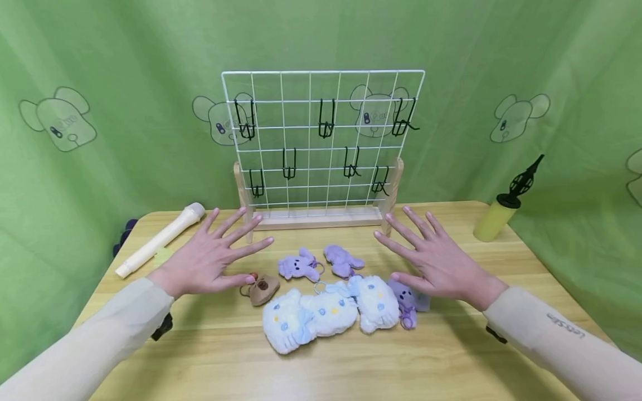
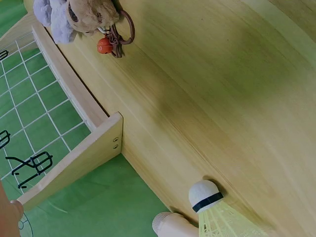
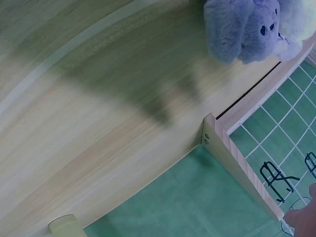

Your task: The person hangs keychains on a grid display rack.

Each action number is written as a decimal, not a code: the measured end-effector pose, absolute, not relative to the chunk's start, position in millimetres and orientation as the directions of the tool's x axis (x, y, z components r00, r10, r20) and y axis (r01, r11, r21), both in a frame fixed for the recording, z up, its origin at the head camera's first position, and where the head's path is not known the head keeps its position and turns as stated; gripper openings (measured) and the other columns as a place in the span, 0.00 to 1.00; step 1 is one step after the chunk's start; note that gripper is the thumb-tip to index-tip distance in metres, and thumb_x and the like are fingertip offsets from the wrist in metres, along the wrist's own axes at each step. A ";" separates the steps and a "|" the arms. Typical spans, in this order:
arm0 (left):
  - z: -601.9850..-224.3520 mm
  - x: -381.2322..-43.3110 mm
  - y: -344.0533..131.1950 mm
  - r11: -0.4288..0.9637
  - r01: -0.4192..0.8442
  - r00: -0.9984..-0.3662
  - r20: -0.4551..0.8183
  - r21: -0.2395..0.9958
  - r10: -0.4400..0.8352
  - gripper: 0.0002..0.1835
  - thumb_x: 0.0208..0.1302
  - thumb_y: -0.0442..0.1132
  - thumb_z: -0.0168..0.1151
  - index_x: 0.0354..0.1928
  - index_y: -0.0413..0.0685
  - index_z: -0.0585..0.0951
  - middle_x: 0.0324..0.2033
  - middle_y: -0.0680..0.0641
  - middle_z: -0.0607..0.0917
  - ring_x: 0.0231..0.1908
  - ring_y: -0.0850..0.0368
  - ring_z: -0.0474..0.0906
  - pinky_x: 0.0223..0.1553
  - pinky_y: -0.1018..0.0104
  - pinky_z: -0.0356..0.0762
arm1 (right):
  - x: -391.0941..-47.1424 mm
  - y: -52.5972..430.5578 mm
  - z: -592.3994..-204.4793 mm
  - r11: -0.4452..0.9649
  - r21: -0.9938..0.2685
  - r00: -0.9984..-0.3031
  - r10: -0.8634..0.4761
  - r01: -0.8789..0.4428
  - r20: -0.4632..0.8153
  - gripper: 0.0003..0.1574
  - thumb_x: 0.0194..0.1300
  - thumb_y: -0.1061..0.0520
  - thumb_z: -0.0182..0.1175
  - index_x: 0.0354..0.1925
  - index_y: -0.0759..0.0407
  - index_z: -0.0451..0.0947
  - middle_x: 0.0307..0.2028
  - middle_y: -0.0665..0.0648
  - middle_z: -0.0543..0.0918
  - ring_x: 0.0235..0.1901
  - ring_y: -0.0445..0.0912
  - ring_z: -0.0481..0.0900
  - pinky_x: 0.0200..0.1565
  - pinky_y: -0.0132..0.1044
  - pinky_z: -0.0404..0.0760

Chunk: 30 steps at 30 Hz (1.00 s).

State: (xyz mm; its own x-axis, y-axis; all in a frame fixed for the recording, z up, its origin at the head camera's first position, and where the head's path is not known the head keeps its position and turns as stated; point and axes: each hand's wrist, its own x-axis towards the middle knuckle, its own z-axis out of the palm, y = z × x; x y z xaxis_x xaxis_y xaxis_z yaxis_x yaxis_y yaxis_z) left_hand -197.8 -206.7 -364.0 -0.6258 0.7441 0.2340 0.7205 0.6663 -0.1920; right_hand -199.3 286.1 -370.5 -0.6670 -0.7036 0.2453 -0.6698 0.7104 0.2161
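Note:
My left hand (image 1: pixel 208 262) is held over the left of the table, its fingers straight and spread, holding nothing. Close to its thumb lies a brown plush keychain (image 1: pixel 263 291) with a red bell (image 2: pixel 104 45) and a ring. Over the right side, my right hand (image 1: pixel 441 264) is also spread and holds nothing. Partly hidden below its thumb is a purple plush keychain (image 1: pixel 404 298). Between the hands lie white cat plush toys with blue bows, the left one (image 1: pixel 285 320) tilted, and two more purple plush keychains (image 1: pixel 299 264), near the rack.
A white wire grid rack (image 1: pixel 311 139) with several black hooks (image 1: pixel 326 120) stands on a wooden base at the back. A white microphone-shaped tube (image 1: pixel 160 242) and a shuttlecock (image 2: pixel 203 195) lie at left; a yellow-green hand pump (image 1: pixel 494 220) stands at right.

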 end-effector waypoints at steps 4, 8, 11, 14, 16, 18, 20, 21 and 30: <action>-365.6 -198.1 -208.3 0.670 0.718 -0.632 0.228 -0.187 0.741 0.40 0.71 0.73 0.49 0.82 0.76 0.57 0.85 0.49 0.48 0.84 0.37 0.46 0.78 0.22 0.45 | -199.5 284.4 -371.4 0.715 0.213 -0.673 -0.698 -0.665 0.244 0.52 0.72 0.28 0.53 0.84 0.37 0.47 0.85 0.59 0.47 0.84 0.67 0.41 0.83 0.53 0.20; -366.0 -200.0 -208.9 0.685 0.706 -0.650 0.216 -0.181 0.728 0.41 0.70 0.73 0.51 0.82 0.77 0.56 0.85 0.50 0.47 0.84 0.38 0.45 0.79 0.24 0.43 | -200.8 281.0 -370.9 0.719 0.192 -0.676 -0.694 -0.667 0.248 0.52 0.72 0.29 0.54 0.85 0.37 0.46 0.85 0.58 0.46 0.84 0.66 0.40 0.84 0.53 0.23; -366.1 -202.1 -209.8 0.693 0.702 -0.659 0.220 -0.165 0.720 0.41 0.70 0.73 0.50 0.82 0.77 0.56 0.85 0.49 0.49 0.83 0.37 0.47 0.79 0.24 0.44 | -202.8 275.7 -368.6 0.711 0.170 -0.671 -0.701 -0.682 0.241 0.53 0.72 0.30 0.55 0.85 0.38 0.46 0.86 0.57 0.46 0.84 0.65 0.42 0.84 0.62 0.35; -366.3 -205.0 -212.0 0.710 0.692 -0.676 0.225 -0.130 0.701 0.40 0.71 0.72 0.50 0.82 0.76 0.56 0.85 0.45 0.52 0.83 0.35 0.50 0.79 0.24 0.46 | -205.0 266.9 -364.7 0.698 0.129 -0.666 -0.713 -0.705 0.221 0.52 0.73 0.32 0.57 0.85 0.38 0.47 0.85 0.57 0.49 0.83 0.63 0.49 0.81 0.67 0.48; -366.6 -207.1 -213.9 0.739 0.670 -0.712 0.222 -0.069 0.666 0.40 0.73 0.70 0.50 0.83 0.75 0.55 0.84 0.42 0.53 0.82 0.34 0.50 0.79 0.25 0.48 | -205.8 259.5 -361.6 0.696 0.075 -0.675 -0.712 -0.714 0.193 0.51 0.75 0.33 0.56 0.85 0.39 0.47 0.84 0.57 0.52 0.82 0.62 0.52 0.80 0.68 0.52; -366.3 -209.7 -215.1 0.773 0.634 -0.758 0.218 0.027 0.615 0.40 0.74 0.67 0.51 0.83 0.72 0.55 0.83 0.39 0.55 0.81 0.33 0.52 0.78 0.26 0.54 | -206.8 250.5 -357.7 0.698 -0.012 -0.690 -0.705 -0.716 0.163 0.48 0.76 0.34 0.55 0.85 0.41 0.48 0.84 0.57 0.55 0.82 0.60 0.55 0.81 0.66 0.54; -366.6 -212.8 -216.1 0.799 0.583 -0.808 0.209 0.146 0.551 0.39 0.76 0.65 0.51 0.84 0.68 0.55 0.82 0.37 0.57 0.79 0.32 0.56 0.76 0.28 0.61 | -208.4 240.1 -354.2 0.700 -0.128 -0.712 -0.689 -0.702 0.134 0.46 0.78 0.36 0.55 0.84 0.43 0.52 0.83 0.57 0.59 0.81 0.58 0.57 0.81 0.64 0.56; -366.9 -214.3 -216.3 0.810 0.550 -0.833 0.201 0.205 0.515 0.39 0.76 0.64 0.51 0.84 0.66 0.55 0.81 0.36 0.59 0.78 0.32 0.58 0.74 0.28 0.65 | -209.6 234.4 -352.8 0.695 -0.189 -0.719 -0.684 -0.694 0.124 0.44 0.78 0.37 0.55 0.83 0.46 0.55 0.81 0.57 0.62 0.81 0.58 0.59 0.80 0.63 0.59; -372.2 -239.5 -212.4 0.696 0.272 -0.961 0.149 0.665 0.233 0.43 0.81 0.61 0.46 0.83 0.43 0.49 0.76 0.29 0.65 0.74 0.29 0.66 0.74 0.32 0.67 | -226.1 178.0 -357.4 0.601 -0.549 -0.697 -0.715 -0.581 -0.045 0.24 0.76 0.52 0.61 0.62 0.66 0.78 0.55 0.61 0.87 0.56 0.52 0.85 0.61 0.49 0.86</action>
